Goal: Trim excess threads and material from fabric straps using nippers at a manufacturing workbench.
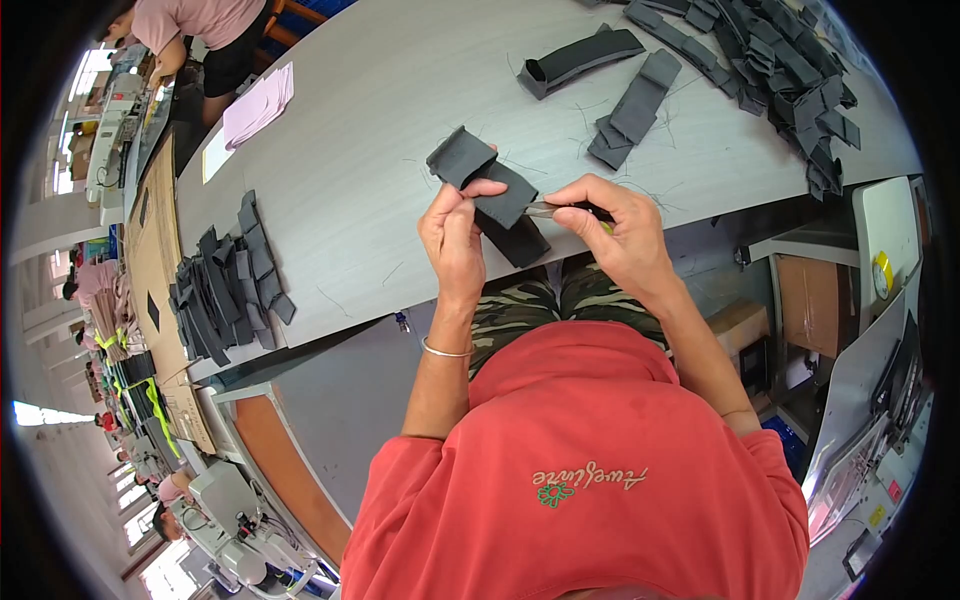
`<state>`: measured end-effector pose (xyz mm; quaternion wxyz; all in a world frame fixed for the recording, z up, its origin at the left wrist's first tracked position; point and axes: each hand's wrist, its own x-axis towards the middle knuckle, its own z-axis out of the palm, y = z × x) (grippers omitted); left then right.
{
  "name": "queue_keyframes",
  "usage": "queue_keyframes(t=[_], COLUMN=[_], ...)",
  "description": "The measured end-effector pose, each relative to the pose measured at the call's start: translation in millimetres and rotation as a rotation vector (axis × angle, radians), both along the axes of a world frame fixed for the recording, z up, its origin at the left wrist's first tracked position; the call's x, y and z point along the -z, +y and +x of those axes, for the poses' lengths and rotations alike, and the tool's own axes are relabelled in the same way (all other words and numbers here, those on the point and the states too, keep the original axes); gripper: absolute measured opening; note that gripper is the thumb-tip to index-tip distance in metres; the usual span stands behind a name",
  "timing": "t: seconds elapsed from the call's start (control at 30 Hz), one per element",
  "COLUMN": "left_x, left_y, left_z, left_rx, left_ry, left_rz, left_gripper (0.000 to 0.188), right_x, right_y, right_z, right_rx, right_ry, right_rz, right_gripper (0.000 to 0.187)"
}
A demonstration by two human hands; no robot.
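Observation:
My left hand (454,240) is closed on a folded dark grey fabric strip (508,192), held up just over the near edge of the table. Part of the strip hangs below the fingers. A pair of small metal thread snips (541,209) is gripped in my right hand (625,238), the fingers closed round its dark handle. The tips of the snips meet the right edge of the strip; whether the blades are apart is too small to tell. Beyond my right hand lie two more dark grey strips, one folded strip (632,112) and one looped strip (580,62).
On the pale table (360,150), a large heap of grey strips (790,75) lies far right and a smaller pile (225,285) at left. Loose threads are scattered about. Pink sheets (258,105) lie far left, near another person (205,30). Cardboard boxes (808,305) stand under the table at right.

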<state>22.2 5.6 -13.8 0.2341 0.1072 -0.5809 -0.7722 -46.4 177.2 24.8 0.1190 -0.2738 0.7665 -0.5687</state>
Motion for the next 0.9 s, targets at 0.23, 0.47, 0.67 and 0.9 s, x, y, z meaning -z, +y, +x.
queue_keyframes(t=[0.23,0.47,0.67,0.9], left_x=[-2,-14,-17,-16], left_y=[1,6,12,14], left_z=[-2,-5,-6,-6], left_rx=[-0.004,0.147,0.162,0.185], left_ry=[-0.017,-0.043,-0.019,-0.031], left_rz=[-0.043,0.045,-0.050,-0.148], left_gripper=[0.016,0.064,0.063,0.061], right_x=[-2,-6,-2,-3], right_y=[-2,-5,-12,-18], right_z=[1,-9,-10,-8], right_rx=[0.008,0.059,0.059,0.061], right_ry=[0.102,0.179,0.268,0.317], right_rz=[-0.029,0.045,0.071,0.157], right_gripper=[0.013,0.014,0.013,0.011])
